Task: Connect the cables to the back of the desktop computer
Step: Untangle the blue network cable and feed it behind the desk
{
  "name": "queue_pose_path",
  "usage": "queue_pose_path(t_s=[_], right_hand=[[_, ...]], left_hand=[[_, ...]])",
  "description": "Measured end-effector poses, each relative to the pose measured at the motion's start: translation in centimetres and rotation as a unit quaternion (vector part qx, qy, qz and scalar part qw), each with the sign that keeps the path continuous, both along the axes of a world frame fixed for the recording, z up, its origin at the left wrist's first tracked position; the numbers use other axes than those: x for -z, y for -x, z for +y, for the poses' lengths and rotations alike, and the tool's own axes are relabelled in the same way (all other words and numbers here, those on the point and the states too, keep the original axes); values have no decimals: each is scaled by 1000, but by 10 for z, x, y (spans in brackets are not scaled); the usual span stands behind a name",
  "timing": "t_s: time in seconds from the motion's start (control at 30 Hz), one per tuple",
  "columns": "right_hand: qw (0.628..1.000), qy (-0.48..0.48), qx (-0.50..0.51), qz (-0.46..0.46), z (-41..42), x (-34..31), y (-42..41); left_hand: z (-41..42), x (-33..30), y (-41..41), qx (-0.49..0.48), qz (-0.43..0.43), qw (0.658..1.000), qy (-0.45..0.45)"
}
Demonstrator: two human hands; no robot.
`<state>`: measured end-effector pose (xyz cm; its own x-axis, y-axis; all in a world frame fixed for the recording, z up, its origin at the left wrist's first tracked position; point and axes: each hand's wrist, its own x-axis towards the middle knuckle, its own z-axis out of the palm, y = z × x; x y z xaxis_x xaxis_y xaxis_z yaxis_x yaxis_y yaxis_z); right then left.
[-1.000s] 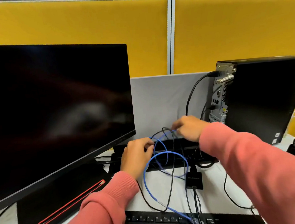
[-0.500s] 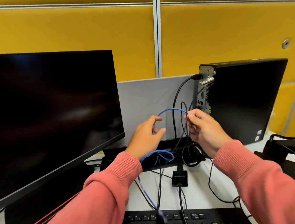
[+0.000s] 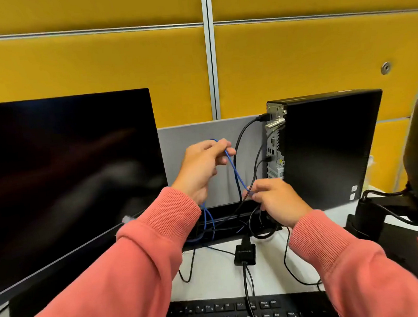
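A black desktop computer (image 3: 327, 149) stands upright at the right, its silver back panel (image 3: 273, 150) facing left. Two black cables (image 3: 244, 130) are plugged into that panel. A thin blue cable (image 3: 236, 173) runs taut between my hands. My left hand (image 3: 203, 166) pinches its upper part, raised in front of the grey divider. My right hand (image 3: 273, 200) grips its lower part just left of the computer's base, with black cable loops under the fingers. The blue cable's plug is hidden. More blue loops (image 3: 207, 218) hang below my left wrist.
A large dark monitor (image 3: 66, 174) fills the left. A black keyboard (image 3: 240, 316) lies at the near edge, with a small black adapter box (image 3: 245, 254) and its leads in front. A black cable tray (image 3: 233, 221) sits under the hands. A black monitor arm (image 3: 382, 209) stands at right.
Both hands rose from the cable tray with the blue cable. My left hand has lifted higher and closed on it; my right hand has dropped lower, pulling the cable straight.
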<state>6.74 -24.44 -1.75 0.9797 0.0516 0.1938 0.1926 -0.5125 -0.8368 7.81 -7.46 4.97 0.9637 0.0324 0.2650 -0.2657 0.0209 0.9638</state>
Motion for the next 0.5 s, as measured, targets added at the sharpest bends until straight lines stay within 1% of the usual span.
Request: queue_pose_path(t_s=[0.07,0.13,0.17,0.2,0.23,0.27,0.3,0.37,0.4,0.43,0.5], right_hand=[[996,4,77,-37,-1,-11,1],[980,-9,163,-118,-3,-29,6],[970,-19,182,-159,-5,-41,8],[968,-29,176,-177,-6,-54,9],[975,-44,146,-159,-4,-67,9],[987,-63,98,-108,1,-79,10],[995,-90,42,-26,7,-89,13],[981,-141,-72,109,17,-102,16],[971,-150,-118,144,20,-105,16],[962,-162,-150,160,22,-108,16],[955,-177,-194,135,22,-114,14]], left_hand=[[-1,-9,11,31,-56,996,-59],[-3,-13,23,57,-113,986,-104],[-4,-12,29,69,-139,980,-126],[-6,-10,33,86,-160,972,-147],[-9,-5,37,107,-173,964,-168],[-11,-1,40,128,-182,956,-191],[-13,4,44,144,-184,948,-216],[-14,13,50,156,-185,934,-263],[-13,16,53,156,-192,926,-285],[-11,17,55,158,-199,917,-308],[-3,19,59,169,-194,903,-345]])
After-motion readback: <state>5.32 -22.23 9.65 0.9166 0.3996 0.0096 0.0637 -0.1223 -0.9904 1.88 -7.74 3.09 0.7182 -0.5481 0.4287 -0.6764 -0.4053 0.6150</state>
